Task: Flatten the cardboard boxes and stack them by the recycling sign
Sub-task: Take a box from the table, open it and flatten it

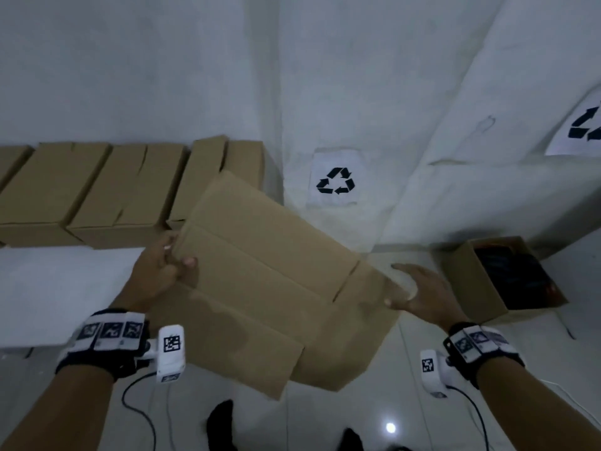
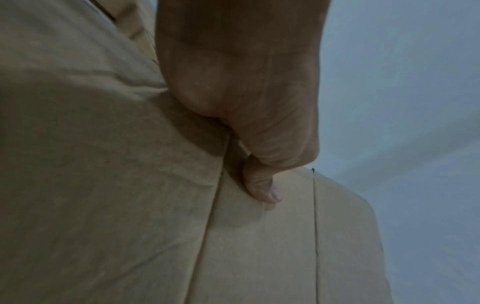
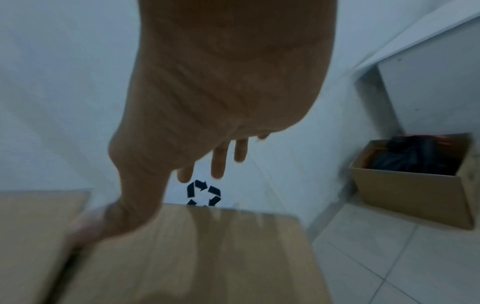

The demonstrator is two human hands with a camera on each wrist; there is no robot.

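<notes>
A flattened brown cardboard box (image 1: 270,281) hangs tilted in the air in front of me, above the tiled floor. My left hand (image 1: 162,271) grips its left edge, thumb on top and fingers underneath; the left wrist view shows the thumb (image 2: 262,187) pressed on the cardboard (image 2: 103,185). My right hand (image 1: 422,291) is at the box's right corner with straight, spread fingers (image 3: 218,162), only its thumb against the cardboard (image 3: 194,257). A recycling sign (image 1: 336,181) (image 3: 203,193) is on the white wall low down, just beyond the box.
Several assembled cardboard boxes (image 1: 123,190) stand in a row on a white table (image 1: 48,288) at the left. An open box with dark contents (image 1: 497,278) (image 3: 415,174) sits on the floor at the right. A second recycling sign (image 1: 582,128) is at far right. Cables trail across the floor.
</notes>
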